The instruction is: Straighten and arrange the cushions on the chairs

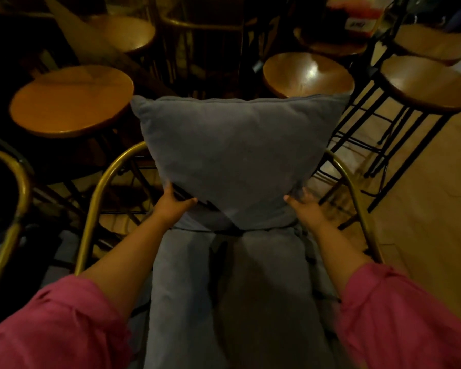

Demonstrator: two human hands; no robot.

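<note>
A grey-blue back cushion (234, 153) stands upright against the back of a chair with a curved brass frame (96, 193). My left hand (175, 202) grips its lower left corner, and my right hand (305, 207) grips its lower right corner. Below it, a matching grey seat cushion (229, 294) lies along the chair seat toward me, its far edge tucked under the back cushion. Pink sleeves cover both of my upper arms.
Round wooden stools on black metal legs crowd behind the chair: one at the left (69, 102), one behind the cushion (306, 74), others at the right (421, 83). Another brass chair frame (14, 198) stands at the far left. Tiled floor (423, 214) shows at the right.
</note>
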